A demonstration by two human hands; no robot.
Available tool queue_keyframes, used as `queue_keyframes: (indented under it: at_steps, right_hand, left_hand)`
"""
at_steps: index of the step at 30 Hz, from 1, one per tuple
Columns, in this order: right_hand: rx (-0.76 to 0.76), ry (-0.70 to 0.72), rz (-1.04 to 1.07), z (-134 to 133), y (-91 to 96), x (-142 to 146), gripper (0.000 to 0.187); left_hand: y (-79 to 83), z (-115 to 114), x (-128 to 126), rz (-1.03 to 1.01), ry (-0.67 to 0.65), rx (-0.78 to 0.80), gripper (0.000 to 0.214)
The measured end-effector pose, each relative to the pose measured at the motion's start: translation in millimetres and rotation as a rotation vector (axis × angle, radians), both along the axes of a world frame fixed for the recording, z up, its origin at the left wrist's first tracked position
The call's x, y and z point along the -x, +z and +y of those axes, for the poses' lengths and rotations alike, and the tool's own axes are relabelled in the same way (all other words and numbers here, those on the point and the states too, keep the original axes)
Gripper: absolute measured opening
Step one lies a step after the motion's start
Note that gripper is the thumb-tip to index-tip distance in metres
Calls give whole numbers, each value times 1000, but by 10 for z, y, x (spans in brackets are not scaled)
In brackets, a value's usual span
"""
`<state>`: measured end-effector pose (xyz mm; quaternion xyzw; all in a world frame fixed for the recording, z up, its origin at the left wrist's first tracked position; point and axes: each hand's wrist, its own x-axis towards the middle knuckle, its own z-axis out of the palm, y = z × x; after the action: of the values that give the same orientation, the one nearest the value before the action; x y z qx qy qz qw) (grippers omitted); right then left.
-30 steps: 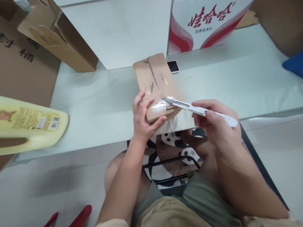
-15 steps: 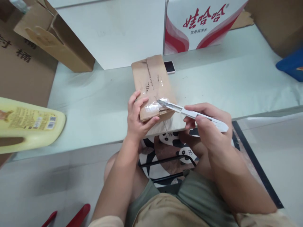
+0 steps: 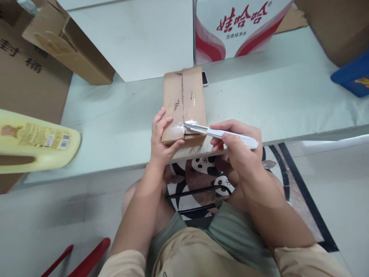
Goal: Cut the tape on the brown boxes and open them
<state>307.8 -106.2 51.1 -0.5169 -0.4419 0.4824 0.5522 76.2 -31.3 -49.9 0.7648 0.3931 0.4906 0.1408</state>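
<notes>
A small brown cardboard box [image 3: 184,100], taped along its middle seam, lies near the front edge of the pale table [image 3: 121,115]. My left hand [image 3: 161,140] grips the box's near left corner, fingers on top and thumb on the front face. My right hand [image 3: 235,144] is closed round a white utility knife [image 3: 219,133]. The knife's blade tip rests on the clear tape at the near end of the seam.
A phone [image 3: 205,78] peeks out behind the box. A red-and-white printed carton [image 3: 233,27] and a white panel [image 3: 132,38] stand at the back, brown cartons [image 3: 66,46] at left, a yellow jug [image 3: 34,142] on the left edge, a blue object [image 3: 353,75] at right.
The knife tip has slid left along the near end of the box, onto the middle seam. The box now lies straighter, and my view has shifted slightly.
</notes>
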Motion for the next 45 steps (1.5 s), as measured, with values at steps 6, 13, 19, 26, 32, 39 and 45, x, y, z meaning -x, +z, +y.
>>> queue_keyframes:
  at_steps: [6,13,19,26,32,39,45]
  right_hand:
    - [23,112,-22,-9,-46,-2,20]
    - [-362,-136,100,11,-182,-235,19]
    - [-263,-281,-156,108,-249,-303,32]
    - [-35,-58,-885,289,-572,-339,46]
    - [154,-66,-1108,466,-909,-422,58]
    - [4,-20,-1218,408,-1074,-333,51]
    - [-10,76,-1329,226,-934,-133,41]
  left_hand:
    - [-46,16,-38,-68,7,-20,76]
    - [-21,49,-6,-75,-4,-38,76]
    - [89,-49,41,-51,-18,-34,73]
    - [177,-148,-17,-179,115,141,87]
    - [226,-67,53,-143,-45,247,102]
    - [276,-67,85,-19,-49,260,106]
    - [272,-125,93,-55,-117,264,84]
